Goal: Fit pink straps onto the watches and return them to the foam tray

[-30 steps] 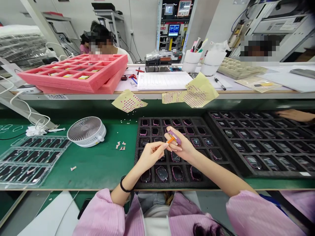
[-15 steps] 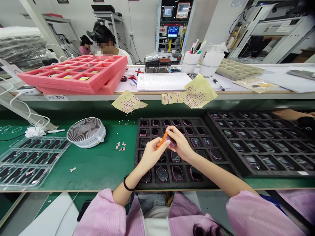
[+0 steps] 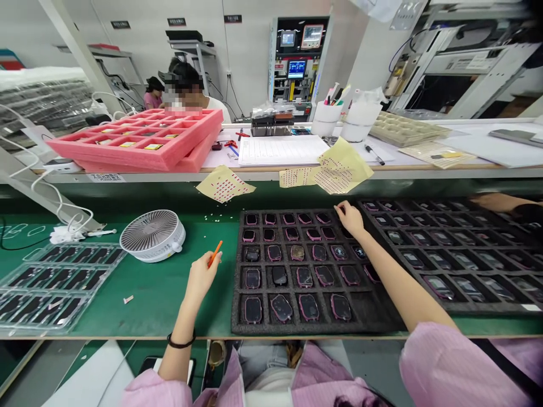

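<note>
Apart now, my left hand (image 3: 202,278) has pulled back over the green mat (image 3: 156,297), pinching an orange stick (image 3: 215,254) tilted up-right toward the black foam tray (image 3: 297,327), while my loosely spread right hand (image 3: 351,219) rests at the tray's far corner, nearer its pink-rimmed devices (image 3: 319,252).

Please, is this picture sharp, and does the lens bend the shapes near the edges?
In the head view, most things look sharp under even light. The wide lens stretches the clear plastic tray at the left edge, and soft glare lies on it. The right forearm looks very large near the lens.
</note>
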Action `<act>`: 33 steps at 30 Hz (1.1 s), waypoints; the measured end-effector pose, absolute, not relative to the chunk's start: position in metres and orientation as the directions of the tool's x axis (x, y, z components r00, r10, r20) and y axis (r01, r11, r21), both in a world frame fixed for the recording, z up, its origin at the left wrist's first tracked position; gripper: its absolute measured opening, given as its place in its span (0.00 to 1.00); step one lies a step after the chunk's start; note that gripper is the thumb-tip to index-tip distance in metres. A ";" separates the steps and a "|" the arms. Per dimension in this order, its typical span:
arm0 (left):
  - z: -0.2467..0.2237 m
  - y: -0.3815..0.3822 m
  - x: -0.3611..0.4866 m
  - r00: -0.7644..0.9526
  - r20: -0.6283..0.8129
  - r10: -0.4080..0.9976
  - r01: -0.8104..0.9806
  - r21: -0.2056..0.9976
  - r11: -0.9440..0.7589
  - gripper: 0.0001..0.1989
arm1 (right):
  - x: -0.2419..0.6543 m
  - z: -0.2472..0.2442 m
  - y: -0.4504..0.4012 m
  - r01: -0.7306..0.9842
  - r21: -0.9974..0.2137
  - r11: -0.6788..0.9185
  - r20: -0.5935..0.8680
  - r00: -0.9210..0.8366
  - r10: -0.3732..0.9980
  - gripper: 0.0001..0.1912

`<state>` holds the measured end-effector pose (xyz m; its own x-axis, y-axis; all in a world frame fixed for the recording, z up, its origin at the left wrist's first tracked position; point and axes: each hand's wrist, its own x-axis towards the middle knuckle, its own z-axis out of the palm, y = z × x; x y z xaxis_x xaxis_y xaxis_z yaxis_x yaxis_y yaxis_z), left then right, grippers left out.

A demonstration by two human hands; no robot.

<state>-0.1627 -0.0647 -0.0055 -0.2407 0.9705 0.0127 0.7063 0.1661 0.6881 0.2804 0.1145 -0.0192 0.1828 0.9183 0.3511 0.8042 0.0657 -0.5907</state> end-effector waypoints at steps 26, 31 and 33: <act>0.012 -0.078 -0.076 0.258 -0.032 0.966 0.290 0.956 -0.046 0.17 | 0.229 -0.009 0.016 0.311 -0.946 0.095 0.147 0.149 0.978 0.23; 0.018 -0.075 -0.029 0.437 -0.043 0.899 0.095 0.995 0.001 0.20 | 0.157 0.013 -0.027 -0.340 -0.935 -0.095 -0.040 -0.164 0.986 0.16; 0.018 -0.074 -0.023 0.453 -0.044 0.890 0.051 0.998 0.023 0.20 | 0.138 0.022 -0.038 -0.460 -0.872 -0.166 -0.072 -0.215 0.974 0.17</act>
